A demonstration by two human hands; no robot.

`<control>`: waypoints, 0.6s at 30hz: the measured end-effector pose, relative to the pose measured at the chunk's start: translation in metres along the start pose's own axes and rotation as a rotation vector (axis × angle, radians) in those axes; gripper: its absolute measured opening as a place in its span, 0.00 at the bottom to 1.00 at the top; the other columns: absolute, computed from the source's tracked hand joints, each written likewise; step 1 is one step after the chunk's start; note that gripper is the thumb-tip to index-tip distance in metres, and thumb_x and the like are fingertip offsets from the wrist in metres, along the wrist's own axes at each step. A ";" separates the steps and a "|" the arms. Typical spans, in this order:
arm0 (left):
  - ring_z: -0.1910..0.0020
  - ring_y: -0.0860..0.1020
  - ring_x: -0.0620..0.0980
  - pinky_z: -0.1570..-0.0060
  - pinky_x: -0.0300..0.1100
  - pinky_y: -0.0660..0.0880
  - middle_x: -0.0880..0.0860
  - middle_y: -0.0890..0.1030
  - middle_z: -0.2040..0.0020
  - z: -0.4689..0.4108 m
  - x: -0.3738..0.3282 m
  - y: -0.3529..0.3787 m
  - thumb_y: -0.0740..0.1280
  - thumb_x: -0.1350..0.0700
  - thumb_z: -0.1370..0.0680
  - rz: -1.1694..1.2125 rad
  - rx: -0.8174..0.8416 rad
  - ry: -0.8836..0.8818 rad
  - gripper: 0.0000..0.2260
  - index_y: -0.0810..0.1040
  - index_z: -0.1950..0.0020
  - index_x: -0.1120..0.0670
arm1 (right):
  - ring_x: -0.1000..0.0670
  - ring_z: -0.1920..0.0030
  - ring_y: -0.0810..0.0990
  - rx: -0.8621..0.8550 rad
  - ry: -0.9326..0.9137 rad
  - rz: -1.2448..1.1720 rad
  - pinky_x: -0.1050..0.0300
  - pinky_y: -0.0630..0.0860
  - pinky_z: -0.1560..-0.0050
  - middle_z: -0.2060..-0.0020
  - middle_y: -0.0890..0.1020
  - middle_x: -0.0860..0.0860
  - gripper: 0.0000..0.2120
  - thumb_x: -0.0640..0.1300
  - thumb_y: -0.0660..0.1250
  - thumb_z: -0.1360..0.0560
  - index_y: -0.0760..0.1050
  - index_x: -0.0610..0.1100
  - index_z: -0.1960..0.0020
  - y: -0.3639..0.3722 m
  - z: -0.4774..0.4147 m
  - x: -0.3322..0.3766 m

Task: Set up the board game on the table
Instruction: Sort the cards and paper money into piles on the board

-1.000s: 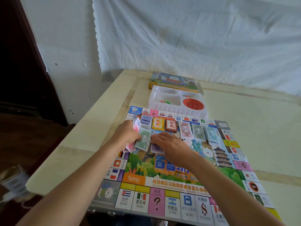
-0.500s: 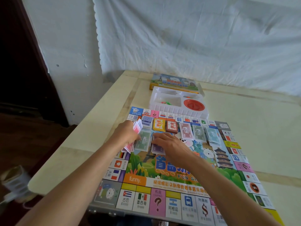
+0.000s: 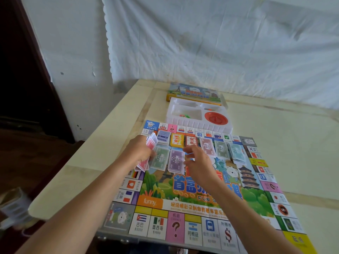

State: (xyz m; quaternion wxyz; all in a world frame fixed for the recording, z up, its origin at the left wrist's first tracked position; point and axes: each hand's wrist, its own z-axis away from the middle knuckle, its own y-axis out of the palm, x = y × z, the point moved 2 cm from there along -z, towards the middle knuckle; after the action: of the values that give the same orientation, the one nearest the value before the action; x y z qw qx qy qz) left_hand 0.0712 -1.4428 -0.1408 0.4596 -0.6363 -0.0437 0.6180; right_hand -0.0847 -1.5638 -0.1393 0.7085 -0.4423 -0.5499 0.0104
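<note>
The colourful game board [image 3: 159,204] lies flat on the cream table [image 3: 286,162]. Several stacks of play money and cards sit in rows on its far part, among them a purple stack [image 3: 176,161] and a green stack [image 3: 160,159]. My left hand [image 3: 139,153] grips a bundle of red-pink notes [image 3: 151,143] at the board's left edge. My right hand [image 3: 199,162] hovers just right of the purple stack with fingers loosely curled; whether it pinches a note I cannot tell.
A white plastic tray [image 3: 185,123] with a red spinner [image 3: 216,118] and small coloured pieces stands beyond the board. The game box lid [image 3: 192,92] lies behind it. The table's left edge is close to my left arm; a white sheet hangs behind.
My right hand has lifted off the purple stack and shifted right, leaving that stack uncovered. The left hand still holds the red-pink bundle in about the same place.
</note>
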 end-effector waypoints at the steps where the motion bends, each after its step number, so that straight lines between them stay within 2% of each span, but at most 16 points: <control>1: 0.60 0.81 0.55 0.63 0.44 0.77 0.58 0.82 0.56 0.001 0.000 -0.003 0.74 0.63 0.32 0.046 -0.023 0.002 0.11 0.77 0.52 0.59 | 0.54 0.46 0.73 -0.032 0.010 -0.017 0.67 0.71 0.61 0.41 0.73 0.51 0.18 0.30 0.56 0.23 0.71 0.44 0.38 -0.002 0.002 0.002; 3: 0.65 0.82 0.54 0.66 0.43 0.76 0.58 0.83 0.58 0.010 -0.005 -0.010 0.73 0.63 0.31 0.287 -0.051 0.007 0.09 0.77 0.53 0.59 | 0.53 0.52 0.76 -0.075 0.041 -0.151 0.58 0.76 0.57 0.47 0.77 0.49 0.11 0.34 0.58 0.22 0.73 0.43 0.43 -0.004 0.011 0.009; 5: 0.68 0.82 0.54 0.68 0.46 0.78 0.58 0.84 0.62 0.025 -0.018 -0.011 0.72 0.64 0.29 0.650 0.060 -0.020 0.06 0.78 0.53 0.59 | 0.50 0.57 0.78 0.017 0.097 -0.498 0.51 0.78 0.54 0.53 0.80 0.45 0.05 0.40 0.63 0.22 0.73 0.41 0.47 0.000 0.025 0.022; 7: 0.68 0.81 0.54 0.69 0.46 0.79 0.57 0.83 0.64 0.041 -0.035 0.001 0.70 0.65 0.28 0.929 0.246 -0.049 0.04 0.79 0.54 0.61 | 0.46 0.60 0.80 0.121 0.143 -0.795 0.52 0.80 0.59 0.54 0.81 0.42 0.12 0.44 0.67 0.24 0.72 0.38 0.46 0.006 0.034 0.034; 10: 0.66 0.80 0.53 0.71 0.44 0.78 0.55 0.82 0.64 0.056 -0.051 0.023 0.66 0.66 0.25 1.156 0.385 -0.082 0.05 0.80 0.50 0.63 | 0.46 0.63 0.81 0.026 0.164 -0.812 0.52 0.79 0.60 0.55 0.82 0.40 0.11 0.41 0.69 0.25 0.71 0.40 0.45 0.006 0.037 0.036; 13: 0.65 0.79 0.51 0.71 0.42 0.77 0.51 0.82 0.63 0.057 -0.062 0.033 0.63 0.64 0.23 1.237 0.449 -0.002 0.12 0.76 0.40 0.63 | 0.48 0.68 0.78 -0.077 0.190 -0.819 0.50 0.77 0.60 0.65 0.81 0.45 0.07 0.36 0.67 0.25 0.73 0.40 0.47 -0.008 0.037 0.027; 15: 0.66 0.81 0.52 0.72 0.43 0.76 0.55 0.82 0.57 0.058 -0.067 0.037 0.63 0.62 0.22 1.288 0.501 0.010 0.13 0.75 0.39 0.64 | 0.50 0.70 0.76 -0.124 0.140 -0.831 0.54 0.76 0.65 0.69 0.80 0.47 0.04 0.34 0.67 0.25 0.76 0.38 0.51 -0.018 0.037 0.025; 18: 0.62 0.82 0.55 0.67 0.45 0.78 0.61 0.81 0.54 0.060 -0.076 0.046 0.62 0.59 0.22 1.325 0.569 0.054 0.17 0.72 0.37 0.68 | 0.53 0.69 0.78 -0.272 0.045 -0.823 0.61 0.75 0.67 0.66 0.82 0.47 0.03 0.34 0.68 0.26 0.77 0.37 0.52 -0.030 0.031 0.025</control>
State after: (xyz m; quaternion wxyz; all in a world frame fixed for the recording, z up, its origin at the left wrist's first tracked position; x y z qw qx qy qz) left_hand -0.0199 -1.4843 -0.1024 0.1372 -0.3999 0.5253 0.7385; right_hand -0.1130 -1.5503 -0.1005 0.6006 -0.2755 -0.6611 -0.3554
